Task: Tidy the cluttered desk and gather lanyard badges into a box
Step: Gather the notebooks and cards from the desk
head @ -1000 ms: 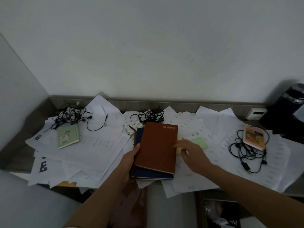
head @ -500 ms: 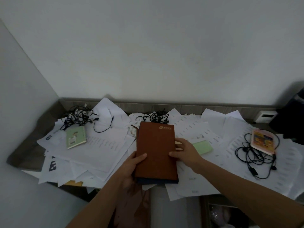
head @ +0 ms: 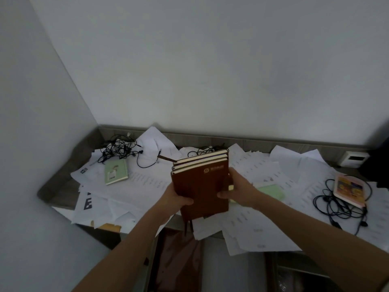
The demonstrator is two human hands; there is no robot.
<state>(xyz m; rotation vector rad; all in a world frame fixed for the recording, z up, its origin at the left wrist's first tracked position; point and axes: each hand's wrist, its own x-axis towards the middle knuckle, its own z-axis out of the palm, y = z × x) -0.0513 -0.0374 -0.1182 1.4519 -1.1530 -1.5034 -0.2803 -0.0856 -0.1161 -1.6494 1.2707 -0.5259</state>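
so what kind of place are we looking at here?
Probably an office or study desk in a wall corner: loose printed papers cover it, tangled earphone cables lie on them, and the left hand and right hand hold a stack of notebooks.

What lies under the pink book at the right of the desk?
A tangled black cable on white papers. The part beneath the pink book is hidden.

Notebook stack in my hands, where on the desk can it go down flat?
Loose papers between the green spiral notebook and your stack; also papers between the green pad and right cable tangle. Bare wood shows only at the left end of the desk. Crowded: back-left cables.
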